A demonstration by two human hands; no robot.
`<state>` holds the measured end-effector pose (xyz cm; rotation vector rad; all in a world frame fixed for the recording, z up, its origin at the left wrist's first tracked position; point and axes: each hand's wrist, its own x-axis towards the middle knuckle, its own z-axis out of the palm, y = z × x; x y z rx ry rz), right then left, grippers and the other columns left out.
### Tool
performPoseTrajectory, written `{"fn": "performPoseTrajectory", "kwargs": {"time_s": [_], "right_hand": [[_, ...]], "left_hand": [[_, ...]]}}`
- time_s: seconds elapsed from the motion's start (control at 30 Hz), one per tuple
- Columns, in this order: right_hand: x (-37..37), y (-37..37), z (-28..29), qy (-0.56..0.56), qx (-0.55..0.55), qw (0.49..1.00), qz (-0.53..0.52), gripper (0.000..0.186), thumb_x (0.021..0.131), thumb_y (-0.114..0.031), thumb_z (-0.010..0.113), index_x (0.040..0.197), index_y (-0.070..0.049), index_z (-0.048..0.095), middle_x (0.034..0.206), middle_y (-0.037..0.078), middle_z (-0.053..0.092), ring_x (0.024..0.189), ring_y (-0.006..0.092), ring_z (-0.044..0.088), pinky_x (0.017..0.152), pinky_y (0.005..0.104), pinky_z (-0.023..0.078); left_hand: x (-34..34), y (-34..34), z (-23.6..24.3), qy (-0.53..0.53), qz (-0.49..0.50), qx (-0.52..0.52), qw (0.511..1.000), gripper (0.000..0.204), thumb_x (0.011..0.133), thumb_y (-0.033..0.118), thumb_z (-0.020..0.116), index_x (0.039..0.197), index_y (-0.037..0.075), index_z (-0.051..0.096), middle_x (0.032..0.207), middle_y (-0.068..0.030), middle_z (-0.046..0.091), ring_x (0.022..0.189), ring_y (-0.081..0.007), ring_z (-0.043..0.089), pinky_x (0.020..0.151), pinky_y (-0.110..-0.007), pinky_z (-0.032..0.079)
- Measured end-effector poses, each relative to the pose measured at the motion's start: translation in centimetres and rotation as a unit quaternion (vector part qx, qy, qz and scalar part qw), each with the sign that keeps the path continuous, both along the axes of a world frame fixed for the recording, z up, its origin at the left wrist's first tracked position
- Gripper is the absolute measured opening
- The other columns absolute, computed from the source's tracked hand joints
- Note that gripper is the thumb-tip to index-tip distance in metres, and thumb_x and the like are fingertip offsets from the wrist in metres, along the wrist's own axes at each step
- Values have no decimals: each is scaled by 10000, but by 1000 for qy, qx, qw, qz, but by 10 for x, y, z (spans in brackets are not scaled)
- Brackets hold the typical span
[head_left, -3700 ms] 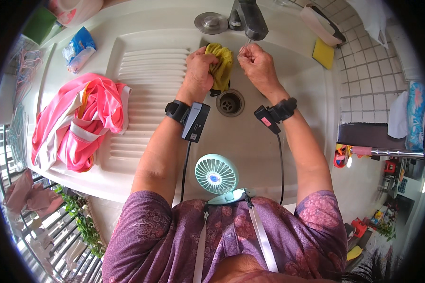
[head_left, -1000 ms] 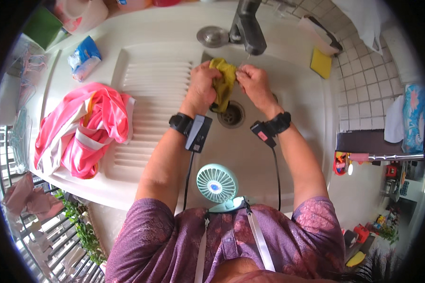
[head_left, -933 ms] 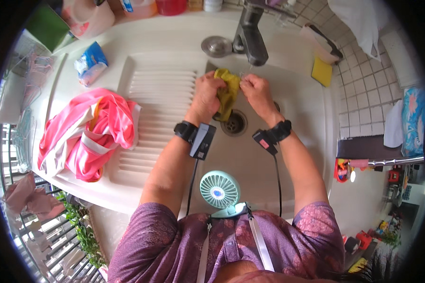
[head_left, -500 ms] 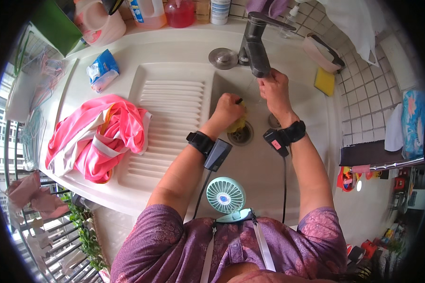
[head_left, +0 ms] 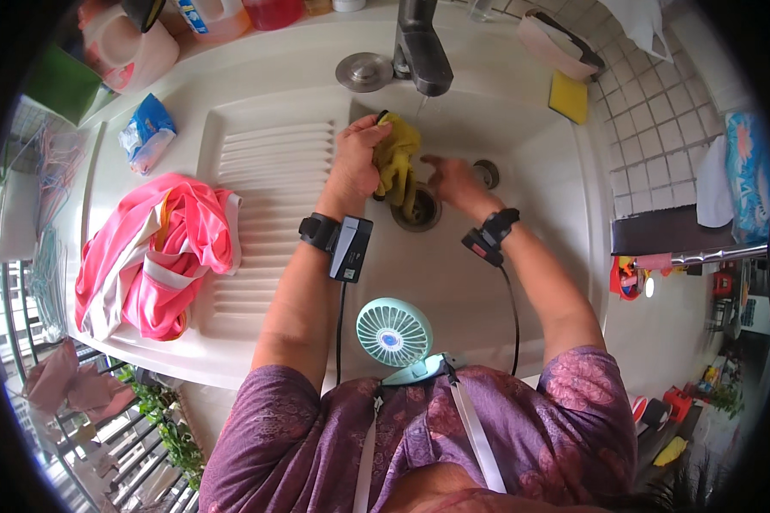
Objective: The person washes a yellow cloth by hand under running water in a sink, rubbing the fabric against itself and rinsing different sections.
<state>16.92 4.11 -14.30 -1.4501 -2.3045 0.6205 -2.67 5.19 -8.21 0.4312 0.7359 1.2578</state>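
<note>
My left hand (head_left: pixel 356 164) is closed on a yellow cloth (head_left: pixel 399 156) with a dark edge, which hangs crumpled over the sink basin. Its lower end reaches the round drain (head_left: pixel 417 209). Just right of the cloth, my right hand (head_left: pixel 464 183) holds nothing, its index finger stretched toward the cloth and the other fingers partly hidden. Above both hands juts the dark grey faucet (head_left: pixel 423 60), a thin trickle of water falling from its spout.
A ribbed drainboard (head_left: pixel 269 205) lies left of the basin, with a pink and white garment (head_left: pixel 175 256) over its left side. Behind are a blue packet (head_left: pixel 148 132) and a round metal stopper (head_left: pixel 364 72). A yellow sponge (head_left: pixel 568 97) leans at the right rim.
My right hand has come down from the faucet spout toward the cloth. My left hand has lifted the yellow cloth, which now shows more fully. The view has shifted.
</note>
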Motion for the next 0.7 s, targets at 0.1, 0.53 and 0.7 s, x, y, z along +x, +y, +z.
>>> {"fn": "performPoseTrajectory", "kwargs": {"time_s": [0.1, 0.53, 0.7], "right_hand": [[-9, 19, 32, 201, -226, 946, -116, 355, 813, -57, 464, 1151, 20, 538, 763, 55, 627, 732, 174, 593, 644, 306, 472], [-13, 24, 80, 547, -218, 799, -120, 105, 751, -8, 535, 802, 34, 616, 783, 22, 590, 731, 99, 527, 676, 234, 434], [-19, 34, 99, 533, -176, 825, -68, 58, 741, -20, 595, 783, 19, 608, 769, 14, 594, 707, 88, 530, 658, 230, 442]], "left_hand": [[-2, 1, 0, -28, -21, 14, 999, 162, 802, 24, 525, 952, -28, 553, 875, -101, 605, 778, -209, 604, 697, -315, 506], [3, -4, 7, 93, -91, 32, 991, 219, 769, 52, 584, 958, -52, 544, 922, -112, 606, 802, -217, 615, 712, -311, 505], [3, -7, 8, 133, -183, 69, 972, 228, 746, 94, 662, 900, -61, 598, 801, -95, 619, 689, -163, 602, 619, -273, 488]]}}
